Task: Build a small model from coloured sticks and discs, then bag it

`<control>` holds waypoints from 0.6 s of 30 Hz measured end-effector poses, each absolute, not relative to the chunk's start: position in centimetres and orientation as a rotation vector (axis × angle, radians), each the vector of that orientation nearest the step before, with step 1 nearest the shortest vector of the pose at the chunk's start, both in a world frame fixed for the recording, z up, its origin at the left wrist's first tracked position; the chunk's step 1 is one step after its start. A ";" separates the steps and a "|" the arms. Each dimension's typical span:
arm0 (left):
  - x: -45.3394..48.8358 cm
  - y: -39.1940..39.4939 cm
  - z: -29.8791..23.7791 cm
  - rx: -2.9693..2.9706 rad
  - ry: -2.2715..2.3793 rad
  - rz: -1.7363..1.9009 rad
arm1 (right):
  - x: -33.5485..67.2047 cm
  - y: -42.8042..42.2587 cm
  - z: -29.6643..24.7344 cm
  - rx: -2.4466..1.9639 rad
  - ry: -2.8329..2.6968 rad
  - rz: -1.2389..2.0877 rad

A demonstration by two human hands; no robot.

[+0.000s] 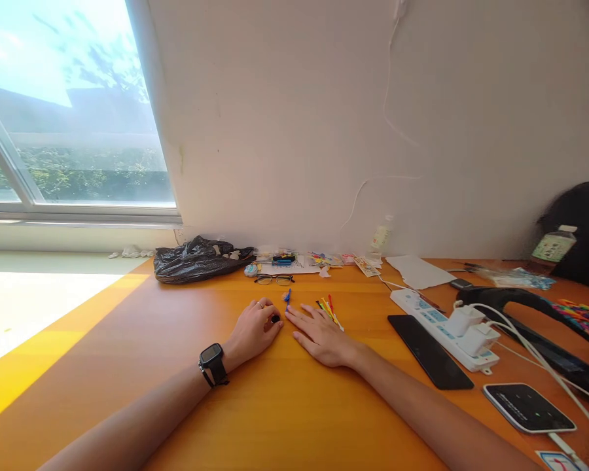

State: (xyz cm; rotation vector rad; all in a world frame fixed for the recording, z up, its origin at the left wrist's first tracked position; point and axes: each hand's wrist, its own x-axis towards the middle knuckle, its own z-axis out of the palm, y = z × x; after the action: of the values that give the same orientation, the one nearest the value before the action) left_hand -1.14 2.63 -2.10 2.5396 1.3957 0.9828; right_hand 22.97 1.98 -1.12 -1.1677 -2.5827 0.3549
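My left hand [253,328] rests on the orange table [127,340] with a black watch on its wrist; its fingers are curled around a small black object [275,319]. My right hand [321,335] lies flat beside it, fingers stretched out and holding nothing. A small blue piece [287,297] stands just beyond the two hands. Several thin coloured sticks [328,308], yellow, red and green, lie by my right fingertips.
Glasses [274,279], a black plastic bag [199,259] and small clutter line the wall. To the right lie a white power strip [444,329] with chargers, a black phone [429,350], another device [529,407], cables and a bottle [553,245].
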 end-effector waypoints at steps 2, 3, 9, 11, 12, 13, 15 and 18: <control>-1.1 2.7 -2.1 2.539 1.393 0.982 | 23.0 1.9 -1.0 -1.147 -2.557 0.349; -1.1 2.7 -2.1 2.536 1.396 0.980 | 23.0 1.9 -1.0 -1.119 -2.550 0.331; -1.0 2.5 -2.0 2.532 1.401 0.959 | 23.0 1.8 -0.7 -1.034 -2.610 0.311; -0.9 2.4 -2.0 2.551 1.375 0.967 | 23.0 1.8 -0.7 -1.035 -2.631 0.346; -0.9 2.4 -2.0 2.562 1.362 0.970 | 23.0 1.8 -0.6 -1.025 -2.629 0.349; -0.9 2.4 -2.0 2.570 1.353 0.970 | 23.0 1.8 -0.5 -1.009 -2.620 0.343; -0.9 2.4 -2.1 2.577 1.349 0.957 | 22.9 1.7 -0.3 -0.968 -2.586 0.319; -1.1 2.6 -2.2 2.580 1.355 0.932 | 22.8 1.5 0.0 -0.965 -2.526 0.281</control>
State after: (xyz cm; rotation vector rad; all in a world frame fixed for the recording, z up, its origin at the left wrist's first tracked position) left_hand -1.07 2.65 -2.22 2.5800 1.3552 0.9317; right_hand 22.80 1.47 -0.02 -0.9649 -2.5255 0.2805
